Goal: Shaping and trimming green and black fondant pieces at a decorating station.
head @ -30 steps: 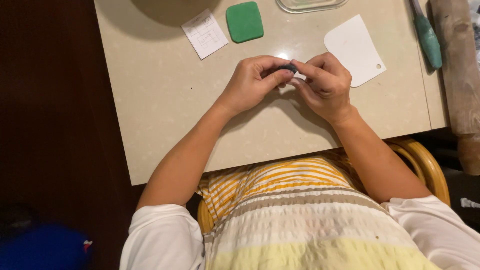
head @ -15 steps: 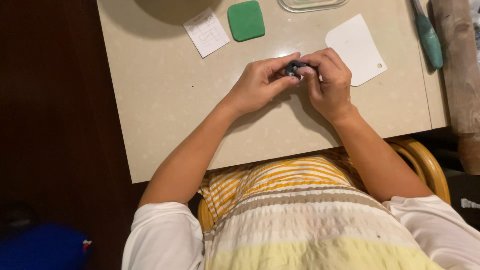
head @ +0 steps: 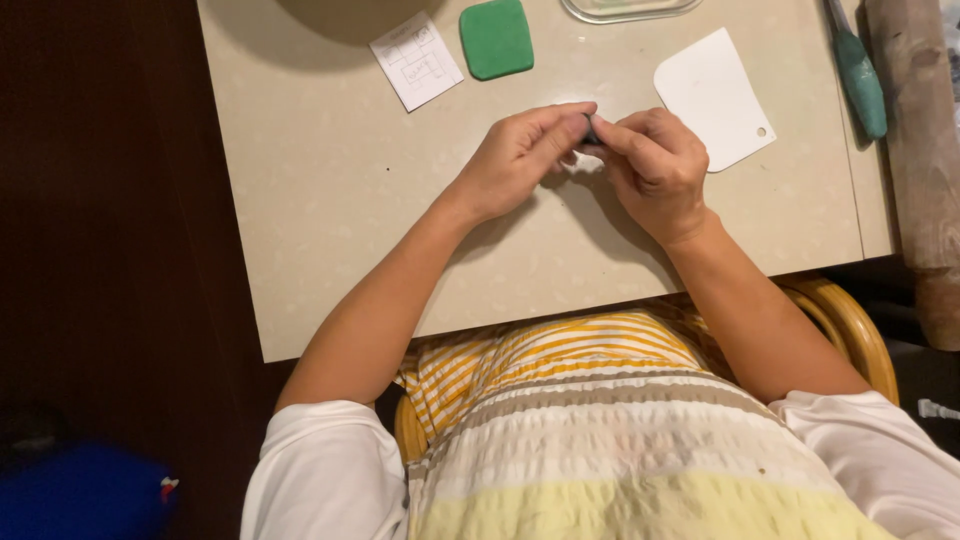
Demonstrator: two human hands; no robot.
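Observation:
My left hand point(head: 520, 155) and my right hand point(head: 655, 170) meet fingertip to fingertip above the beige table point(head: 330, 200). Between them they pinch a small dark lump point(head: 591, 129), mostly hidden by the fingers. What the lump is made of I cannot tell. Both hands hover near the table's middle, just left of a white plastic scraper point(head: 715, 98).
A green rounded slab point(head: 496, 38) and a small white paper card point(head: 416, 60) lie at the back. A clear dish rim point(head: 625, 10) sits at the top edge. A teal-handled tool point(head: 858, 75) and a wooden rolling pin point(head: 925, 150) lie at the right.
My hands have stayed together on the dark lump, and the fingers have shifted around it so less of it shows now.

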